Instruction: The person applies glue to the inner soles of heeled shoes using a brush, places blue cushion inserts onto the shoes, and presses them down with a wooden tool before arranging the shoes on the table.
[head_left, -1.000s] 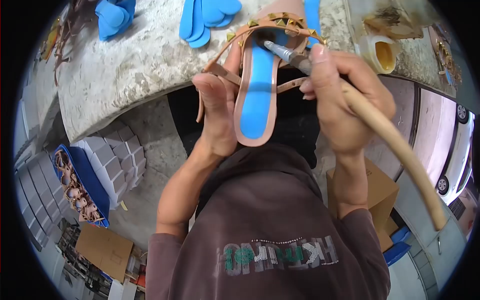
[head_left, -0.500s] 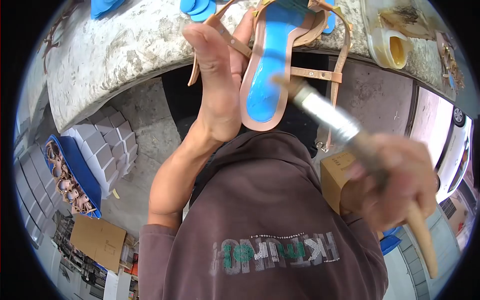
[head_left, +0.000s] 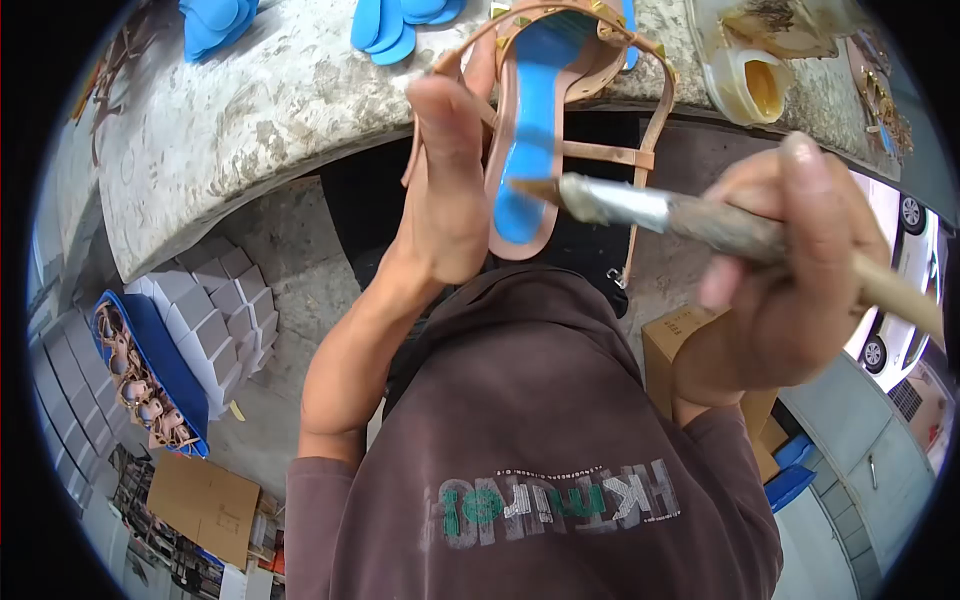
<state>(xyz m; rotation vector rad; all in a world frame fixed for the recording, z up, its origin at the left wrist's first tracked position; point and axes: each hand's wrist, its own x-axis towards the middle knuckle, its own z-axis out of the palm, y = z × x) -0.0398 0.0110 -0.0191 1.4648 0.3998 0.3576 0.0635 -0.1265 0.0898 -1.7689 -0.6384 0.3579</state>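
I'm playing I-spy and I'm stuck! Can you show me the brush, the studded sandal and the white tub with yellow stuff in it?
brush (head_left: 725, 227): head view, grey-stained handle.
studded sandal (head_left: 534, 118): head view, blue insole.
white tub (head_left: 729, 92): head view, side wall.

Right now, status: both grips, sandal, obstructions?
Left grip holds sandal, blue footbed facing camera. Right grip holds brush, bristles over heel; contact unclear. Nothing seen blocking the bristles.
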